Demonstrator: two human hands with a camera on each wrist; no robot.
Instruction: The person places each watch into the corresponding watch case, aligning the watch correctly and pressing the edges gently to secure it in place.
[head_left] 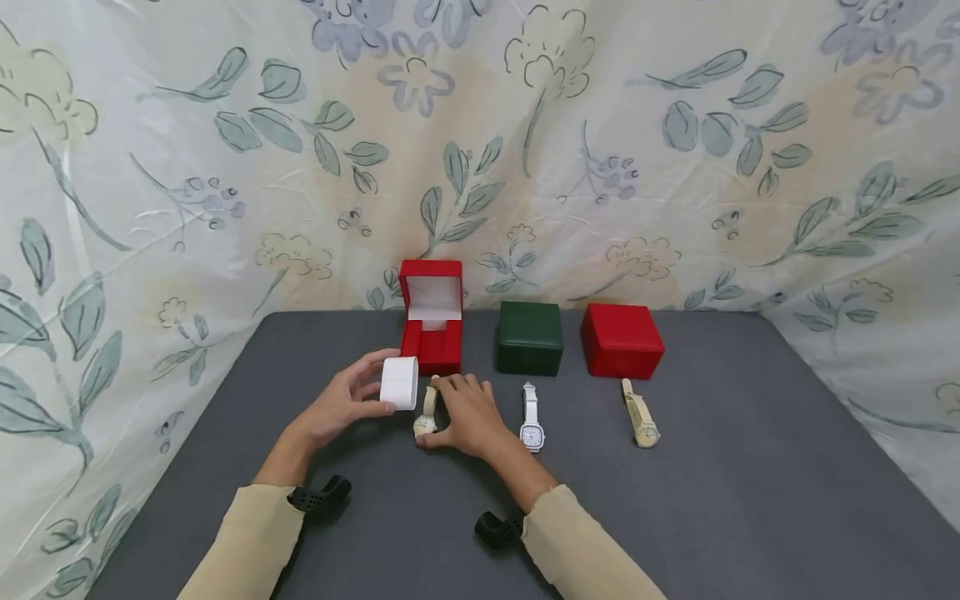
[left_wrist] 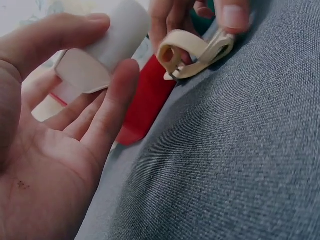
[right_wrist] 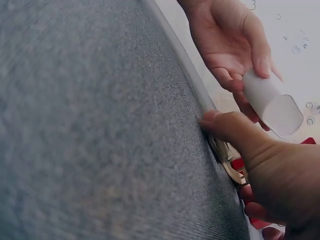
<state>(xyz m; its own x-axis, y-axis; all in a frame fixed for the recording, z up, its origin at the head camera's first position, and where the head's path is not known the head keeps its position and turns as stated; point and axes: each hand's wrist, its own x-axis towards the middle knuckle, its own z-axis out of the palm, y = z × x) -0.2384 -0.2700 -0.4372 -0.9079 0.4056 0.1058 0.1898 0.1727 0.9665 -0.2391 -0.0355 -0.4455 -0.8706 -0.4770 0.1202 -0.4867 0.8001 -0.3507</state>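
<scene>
My left hand [head_left: 345, 400] holds a white watch cushion [head_left: 399, 383] between thumb and fingers, raised in front of an open red watch box [head_left: 431, 268]. The cushion [left_wrist: 120, 37] is a rounded tube with a flat pale end, and no watch is around it. Just to its right, my right hand [head_left: 474, 421] spans a cream-strapped watch [head_left: 426, 423] lengthwise, thumb by the dial and fingertips at the strap's far end. In the left wrist view the cream strap [left_wrist: 187, 45] forms a loop close over the grey surface. The right hand partly hides this watch in the right wrist view.
A closed green box [head_left: 529, 337] and a closed red box [head_left: 622, 340] stand right of the open one. Before them lie a white watch [head_left: 532, 425] and another cream-strapped watch [head_left: 641, 418]. A floral cloth [head_left: 480, 167] hangs behind the grey table [head_left: 712, 500].
</scene>
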